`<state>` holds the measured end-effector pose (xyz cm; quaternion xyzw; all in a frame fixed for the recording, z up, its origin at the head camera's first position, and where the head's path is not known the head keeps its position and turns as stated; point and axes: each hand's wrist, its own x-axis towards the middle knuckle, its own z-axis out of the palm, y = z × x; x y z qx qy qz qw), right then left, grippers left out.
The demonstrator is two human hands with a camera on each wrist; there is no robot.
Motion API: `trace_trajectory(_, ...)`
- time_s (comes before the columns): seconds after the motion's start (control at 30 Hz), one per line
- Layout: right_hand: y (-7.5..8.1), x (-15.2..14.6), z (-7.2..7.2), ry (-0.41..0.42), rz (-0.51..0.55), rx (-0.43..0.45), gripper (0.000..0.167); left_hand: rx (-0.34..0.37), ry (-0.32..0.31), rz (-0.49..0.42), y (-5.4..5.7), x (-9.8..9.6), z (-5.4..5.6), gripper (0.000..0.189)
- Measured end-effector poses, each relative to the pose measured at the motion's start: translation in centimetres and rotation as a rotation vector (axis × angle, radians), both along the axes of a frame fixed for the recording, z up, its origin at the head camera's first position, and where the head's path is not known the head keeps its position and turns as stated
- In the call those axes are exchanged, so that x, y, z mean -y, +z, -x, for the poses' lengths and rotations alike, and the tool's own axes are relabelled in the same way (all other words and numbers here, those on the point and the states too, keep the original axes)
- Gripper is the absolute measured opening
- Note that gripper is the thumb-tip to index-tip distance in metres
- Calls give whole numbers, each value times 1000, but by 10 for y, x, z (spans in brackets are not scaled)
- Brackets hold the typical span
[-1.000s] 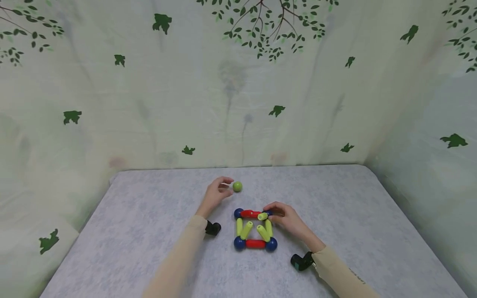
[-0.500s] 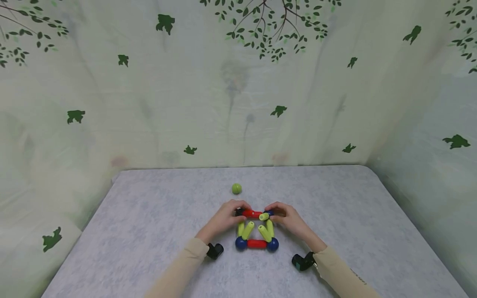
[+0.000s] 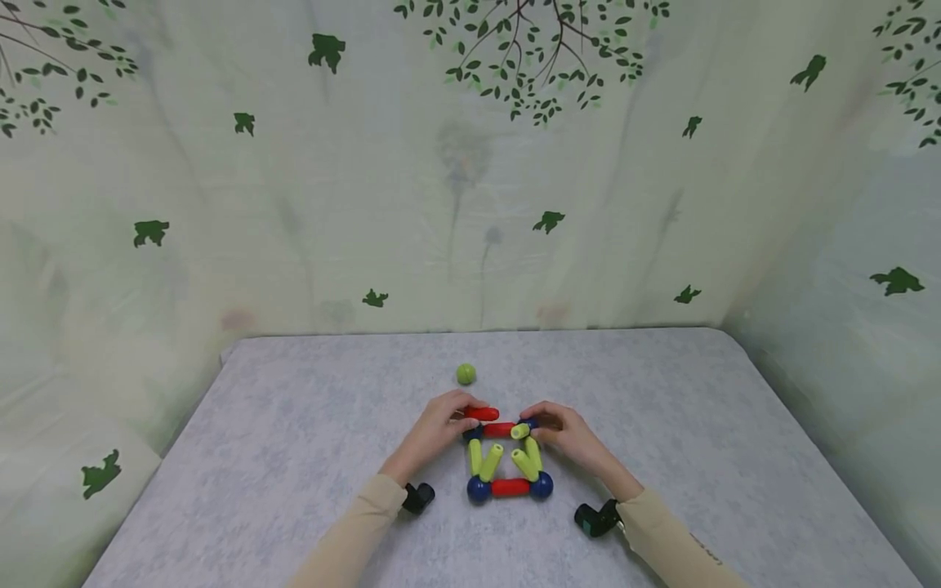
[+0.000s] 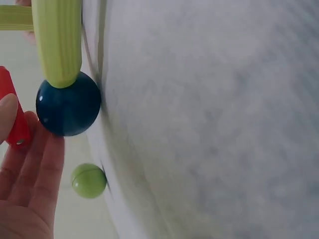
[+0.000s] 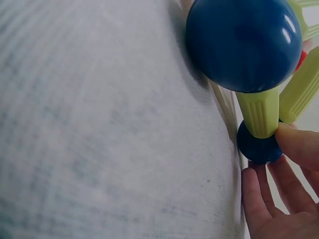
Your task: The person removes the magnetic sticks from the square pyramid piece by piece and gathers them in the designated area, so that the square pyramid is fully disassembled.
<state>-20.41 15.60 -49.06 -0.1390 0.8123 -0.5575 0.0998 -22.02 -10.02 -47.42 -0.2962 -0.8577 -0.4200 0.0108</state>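
My left hand (image 3: 441, 425) pinches a red rod (image 3: 483, 414) above the far left corner of a frame of rods and balls. In the left wrist view this red rod (image 4: 18, 127) lies between thumb and fingers, its end touching no ball. The far left blue ball (image 4: 69, 105) sits right beside the fingertips. My right hand (image 3: 564, 431) holds the far right blue ball (image 5: 259, 143) between thumb and fingers. Blue balls (image 3: 479, 490) mark the near corners, joined by a red rod (image 3: 510, 487). Yellow-green rods (image 3: 491, 462) run along the sides and slant upward from the corners.
A green ball (image 3: 466, 374) lies on the table behind the frame. The grey-mottled table (image 3: 331, 392) ends at a back edge against a leaf-printed curtain (image 3: 470, 204). Small black cameras (image 3: 417, 498) are worn on both wrists.
My left hand has come from beside the green ball to the frame's far left corner and raised a red rod off the far side. The right hand stays at the far right ball.
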Motion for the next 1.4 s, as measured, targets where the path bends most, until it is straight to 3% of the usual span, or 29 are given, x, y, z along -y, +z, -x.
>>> trace_trajectory(0.1, 0, 0, -1, 4, 1, 1, 24, 24, 53, -20, 0, 8, -1, 26)
trace_trajectory(0.33, -1, 0, 0, 2, 1, -2, 24, -3, 190, -43, -1, 41, 9, 28)
trace_trajectory(0.53, -1, 1, 0, -6, -1, 9, 24, -4, 264, 4, 1, 70, 25, 24)
trace_trajectory(0.8, 0, 0, 0, -6, 3, 9, 24, 72, 381, 59, 2, 97, 50, 18)
trace_trajectory(1.0, 1, 0, -2, 5, 7, 11, 24, 91, 404, 123, 0, 103, 59, 18)
trace_trajectory(1.4, 1, 1, -1, -18, -5, 18, 24, 124, 398, 183, -1, 100, 65, 21)
